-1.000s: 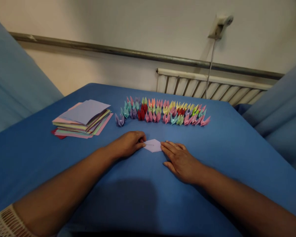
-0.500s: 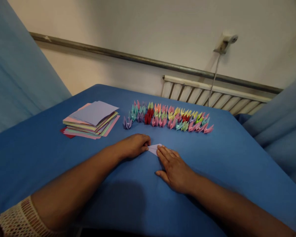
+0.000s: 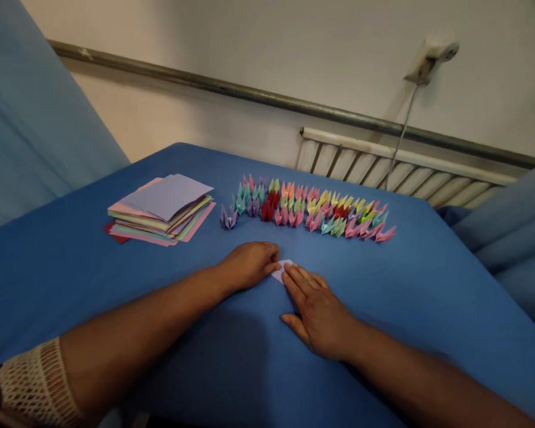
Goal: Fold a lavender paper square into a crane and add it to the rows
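A small pale lilac sheet of origami paper (image 3: 278,275), folded to a narrow pointed shape, lies on the blue-covered surface between my hands. My left hand (image 3: 252,264) is closed, thumb and curled fingers pinching the paper's left end. Flat on the right part of the paper rest the outstretched fingers of my right hand (image 3: 318,306), its thumb spread away from them. Both hands hide much of the paper, so its exact folds cannot be made out.
Behind my hands stand rows of colourful folded paper cranes (image 3: 296,211). To the left lies a stack of coloured paper sheets (image 3: 172,199). A radiator (image 3: 352,160), a metal rail (image 3: 249,94) and a socket with a plugged-in cord (image 3: 423,65) are at the wall. Blue curtains (image 3: 40,119) hang either side.
My left hand has slid a little right, toward my right hand, and less of the paper shows. The right hand stays flat on it. The view has shifted slightly.
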Demonstrator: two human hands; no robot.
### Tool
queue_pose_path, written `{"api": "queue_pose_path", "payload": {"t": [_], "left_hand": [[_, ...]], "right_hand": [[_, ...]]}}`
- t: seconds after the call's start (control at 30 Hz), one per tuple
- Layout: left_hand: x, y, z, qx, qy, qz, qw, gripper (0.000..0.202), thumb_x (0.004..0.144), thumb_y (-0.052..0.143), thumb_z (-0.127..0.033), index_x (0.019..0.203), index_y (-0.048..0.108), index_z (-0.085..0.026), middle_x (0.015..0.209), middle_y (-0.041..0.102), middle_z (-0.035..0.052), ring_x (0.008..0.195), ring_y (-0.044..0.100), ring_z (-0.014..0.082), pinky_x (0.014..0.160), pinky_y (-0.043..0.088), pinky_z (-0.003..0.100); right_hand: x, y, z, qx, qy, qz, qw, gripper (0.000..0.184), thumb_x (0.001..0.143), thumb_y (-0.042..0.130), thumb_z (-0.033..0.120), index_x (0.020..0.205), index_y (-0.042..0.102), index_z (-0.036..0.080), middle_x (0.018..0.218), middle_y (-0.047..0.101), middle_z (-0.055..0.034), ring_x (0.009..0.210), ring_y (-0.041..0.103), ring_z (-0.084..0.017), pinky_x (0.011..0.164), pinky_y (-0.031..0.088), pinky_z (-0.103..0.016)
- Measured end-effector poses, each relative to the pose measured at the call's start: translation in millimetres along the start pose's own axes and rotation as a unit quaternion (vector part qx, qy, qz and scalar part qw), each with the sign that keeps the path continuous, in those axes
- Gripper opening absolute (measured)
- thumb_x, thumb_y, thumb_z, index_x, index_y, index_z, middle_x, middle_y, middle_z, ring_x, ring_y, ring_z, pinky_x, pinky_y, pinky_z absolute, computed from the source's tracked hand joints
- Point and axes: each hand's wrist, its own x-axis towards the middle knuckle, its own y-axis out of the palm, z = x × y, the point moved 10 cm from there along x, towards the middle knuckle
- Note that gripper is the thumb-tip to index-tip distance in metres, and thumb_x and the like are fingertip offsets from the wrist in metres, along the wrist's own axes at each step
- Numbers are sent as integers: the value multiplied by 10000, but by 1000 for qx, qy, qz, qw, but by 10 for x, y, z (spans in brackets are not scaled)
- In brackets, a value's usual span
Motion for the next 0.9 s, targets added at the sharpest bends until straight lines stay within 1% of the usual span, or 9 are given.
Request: {"api": "queue_pose_path", "payload": {"t": [0.13, 0.2, 0.27, 0.3, 0.37, 0.4, 0.57, 0.7, 0.9], "left_hand": [[-14, -29, 119, 20, -22, 35, 999, 134, 840, 584, -336, 799, 608, -211, 745, 640, 3, 664, 567, 169, 580, 357, 268], [-40, -81, 127, 28, -25, 33, 999, 127, 847, 577, -324, 825, 621, -207, 770, 646, 13, 695, 580, 177, 610, 382, 273], [-68, -127, -10, 15, 20, 7, 1000, 134, 872, 552, -293, 933, 634, -207, 882, 660, 32, 816, 602, 193, 718, 426, 291], [-88, -130, -123, -4, 60, -6, 998, 166, 888, 536, -279, 1008, 628, -209, 958, 657, 42, 898, 601, 197, 792, 434, 302], [-133, -64, -322, -56, 132, -1, 990, 220, 905, 527, -272, 1103, 602, -210, 1046, 639, 52, 983, 591, 190, 878, 431, 306], [-143, -12, -370, -78, 148, 11, 986, 241, 896, 545, -265, 1125, 591, -206, 1061, 633, 56, 990, 591, 186, 887, 436, 303], [-92, 121, -262, -123, 113, 48, 985, 287, 838, 619, -252, 1114, 577, -186, 1008, 631, 52, 896, 611, 171, 815, 472, 284], [-80, 91, -260, -101, 134, 53, 984, 256, 844, 619, -266, 1089, 606, -193, 1025, 625, 51, 906, 603, 179, 815, 464, 287], [-87, 98, -301, -71, 153, 65, 983, 263, 868, 608, -278, 1116, 620, -192, 1041, 614, 62, 935, 590, 186, 848, 453, 290]], "right_hand": [[-1, 6, -17, 7, 1, 11, 1000, 686, 945, 421, 460, 1503, 248, 98, 1576, 204, -166, 1462, 166, -273, 1169, 216, -475], [3, -2, -20, 12, 0, 11, 1000, 689, 947, 418, 462, 1505, 240, 99, 1574, 213, -165, 1463, 161, -269, 1171, 208, -473], [8, -9, -16, 15, -1, 12, 1000, 685, 949, 416, 464, 1504, 243, 102, 1574, 214, -165, 1462, 164, -270, 1169, 211, -474], [10, -12, -16, 15, -2, 12, 1000, 681, 949, 416, 465, 1502, 251, 104, 1574, 215, -165, 1460, 169, -273, 1166, 216, -477], [7, -14, -18, 16, -2, 13, 1000, 677, 948, 417, 464, 1496, 266, 97, 1568, 232, -167, 1456, 185, -280, 1162, 224, -483], [1, -12, -22, 15, 0, 14, 1000, 678, 947, 419, 464, 1493, 272, 91, 1565, 242, -168, 1453, 193, -283, 1161, 227, -483], [-85, -11, -145, -18, 57, 7, 998, 698, 933, 442, 460, 1482, 295, 54, 1561, 238, -182, 1440, 227, -310, 1153, 250, -480], [-162, -41, -243, -57, 115, 2, 992, 711, 932, 437, 483, 1460, 332, 17, 1529, 293, -223, 1421, 265, -339, 1136, 263, -495], [-216, -131, -302, -118, 151, 4, 981, 691, 926, 449, 493, 1402, 426, -7, 1478, 367, -267, 1369, 341, -381, 1080, 302, -533]]}}
